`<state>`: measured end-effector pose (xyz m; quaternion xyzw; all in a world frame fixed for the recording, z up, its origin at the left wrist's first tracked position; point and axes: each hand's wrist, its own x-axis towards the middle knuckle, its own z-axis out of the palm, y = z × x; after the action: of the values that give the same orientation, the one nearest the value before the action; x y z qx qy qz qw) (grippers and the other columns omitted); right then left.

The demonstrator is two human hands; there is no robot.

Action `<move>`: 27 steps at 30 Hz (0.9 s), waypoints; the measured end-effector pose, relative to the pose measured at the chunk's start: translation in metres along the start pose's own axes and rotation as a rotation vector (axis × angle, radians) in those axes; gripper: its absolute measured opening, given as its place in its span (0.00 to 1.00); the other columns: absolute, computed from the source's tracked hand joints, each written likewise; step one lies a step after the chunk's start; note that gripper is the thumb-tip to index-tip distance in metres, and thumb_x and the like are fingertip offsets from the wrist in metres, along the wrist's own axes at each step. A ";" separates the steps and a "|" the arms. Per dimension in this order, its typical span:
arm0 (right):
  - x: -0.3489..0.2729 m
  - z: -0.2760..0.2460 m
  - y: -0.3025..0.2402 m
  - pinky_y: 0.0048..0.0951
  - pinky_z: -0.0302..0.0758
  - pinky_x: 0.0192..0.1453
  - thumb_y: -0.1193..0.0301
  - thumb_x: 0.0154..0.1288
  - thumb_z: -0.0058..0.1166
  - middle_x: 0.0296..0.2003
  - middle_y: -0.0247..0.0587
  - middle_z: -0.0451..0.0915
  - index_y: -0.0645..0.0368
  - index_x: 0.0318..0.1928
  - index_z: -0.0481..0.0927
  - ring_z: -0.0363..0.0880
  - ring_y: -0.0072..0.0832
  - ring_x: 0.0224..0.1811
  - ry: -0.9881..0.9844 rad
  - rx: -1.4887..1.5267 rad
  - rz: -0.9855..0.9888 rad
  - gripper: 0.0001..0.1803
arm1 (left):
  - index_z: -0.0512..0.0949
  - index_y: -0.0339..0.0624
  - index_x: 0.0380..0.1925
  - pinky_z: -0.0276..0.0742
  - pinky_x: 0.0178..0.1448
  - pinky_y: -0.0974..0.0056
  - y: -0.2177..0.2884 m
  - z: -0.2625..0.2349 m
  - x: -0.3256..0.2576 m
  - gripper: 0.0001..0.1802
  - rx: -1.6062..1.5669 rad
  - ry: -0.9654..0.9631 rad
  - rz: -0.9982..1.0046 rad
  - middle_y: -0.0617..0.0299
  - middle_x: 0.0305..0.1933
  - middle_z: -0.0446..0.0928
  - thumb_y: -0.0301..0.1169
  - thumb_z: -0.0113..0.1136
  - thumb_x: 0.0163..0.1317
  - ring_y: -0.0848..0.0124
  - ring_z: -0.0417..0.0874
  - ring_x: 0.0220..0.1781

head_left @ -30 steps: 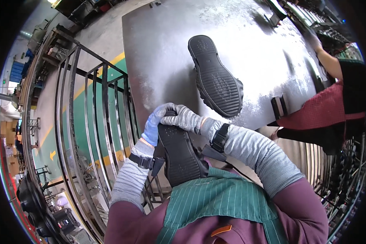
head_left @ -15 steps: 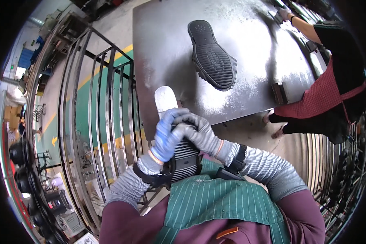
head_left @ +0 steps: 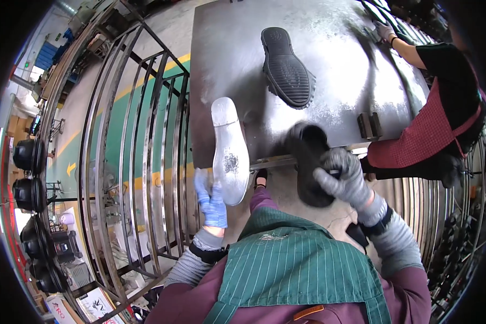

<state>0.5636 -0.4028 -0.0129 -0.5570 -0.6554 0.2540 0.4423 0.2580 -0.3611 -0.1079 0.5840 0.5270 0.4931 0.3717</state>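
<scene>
My left hand (head_left: pixel 211 202), in a blue glove, is open, its fingers pointing up and its thumb beside the lower edge of a silver-white foot-shaped form (head_left: pixel 230 162). The form's toe end lies over the table's near left edge; how it is supported is hidden. My right hand (head_left: pixel 344 178), in a grey glove, grips a black shoe sole (head_left: pixel 314 190) by its side. That sole is blurred, its hollow inner side partly facing up, at the table's front edge. Farther back, another black sole (head_left: pixel 288 75) lies tread up on the table.
The metal table (head_left: pixel 221 43) has a small dark block (head_left: pixel 369 126) near its front right edge. A metal rack (head_left: pixel 151 129) stands left. At the right a co-worker in a red apron (head_left: pixel 416 127) has a gloved hand (head_left: pixel 384 30) at the table's far side.
My hands have parted. My right hand has carried the black sole off to the right, and the silver-white form shows fully. My left hand has let go and dropped back slightly.
</scene>
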 end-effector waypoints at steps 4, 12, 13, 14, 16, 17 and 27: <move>0.047 -0.010 0.082 0.34 0.74 0.43 0.67 0.55 0.63 0.28 0.42 0.78 0.59 0.33 0.80 0.78 0.40 0.37 -0.147 -0.685 0.062 0.09 | 0.54 0.38 0.68 0.62 0.67 0.62 -0.010 0.017 0.017 0.41 -0.373 -0.148 -0.342 0.56 0.65 0.63 0.41 0.62 0.61 0.66 0.65 0.64; 0.165 0.037 0.145 0.28 0.69 0.60 0.62 0.59 0.63 0.53 0.45 0.75 0.65 0.64 0.62 0.73 0.30 0.55 0.397 0.588 0.651 0.37 | 0.58 0.38 0.66 0.66 0.64 0.64 -0.035 0.035 0.169 0.43 -0.248 -0.418 -0.248 0.56 0.61 0.68 0.45 0.66 0.56 0.67 0.70 0.60; 0.170 0.037 0.147 0.28 0.67 0.62 0.62 0.60 0.63 0.54 0.44 0.75 0.65 0.64 0.61 0.72 0.30 0.56 0.327 0.727 0.643 0.38 | 0.58 0.38 0.66 0.67 0.64 0.64 -0.035 0.038 0.199 0.43 -0.227 -0.490 -0.245 0.56 0.61 0.68 0.46 0.66 0.56 0.67 0.70 0.60; 0.173 0.036 0.149 0.28 0.66 0.63 0.62 0.60 0.62 0.55 0.44 0.74 0.64 0.65 0.60 0.71 0.30 0.57 0.261 0.862 0.629 0.38 | 0.59 0.38 0.65 0.66 0.64 0.64 -0.039 0.045 0.232 0.45 -0.156 -0.575 -0.201 0.56 0.61 0.69 0.48 0.68 0.54 0.68 0.70 0.60; 0.161 0.038 0.136 0.28 0.62 0.66 0.62 0.62 0.61 0.58 0.44 0.71 0.62 0.68 0.57 0.67 0.29 0.61 0.262 0.667 0.576 0.39 | 0.62 0.37 0.64 0.66 0.64 0.64 -0.044 0.055 0.284 0.45 -0.158 -0.729 -0.178 0.56 0.60 0.70 0.50 0.68 0.52 0.68 0.71 0.60; 0.154 0.038 0.125 0.29 0.61 0.67 0.62 0.62 0.60 0.59 0.44 0.69 0.62 0.68 0.56 0.66 0.29 0.62 0.273 0.582 0.575 0.39 | 0.63 0.37 0.63 0.65 0.65 0.64 -0.048 0.064 0.310 0.45 -0.204 -0.806 -0.177 0.56 0.59 0.71 0.51 0.68 0.52 0.68 0.71 0.60; 0.075 0.023 0.095 0.28 0.62 0.67 0.66 0.56 0.66 0.59 0.40 0.70 0.64 0.67 0.59 0.66 0.24 0.61 0.236 0.806 0.832 0.42 | 0.59 0.39 0.66 0.65 0.66 0.62 -0.020 0.310 0.462 0.45 0.102 -1.235 0.136 0.50 0.61 0.70 0.52 0.64 0.54 0.61 0.71 0.62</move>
<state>0.5927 -0.3041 -0.0800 -0.5798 -0.1803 0.5713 0.5522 0.5339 0.1223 -0.1159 0.8106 0.1992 0.0613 0.5473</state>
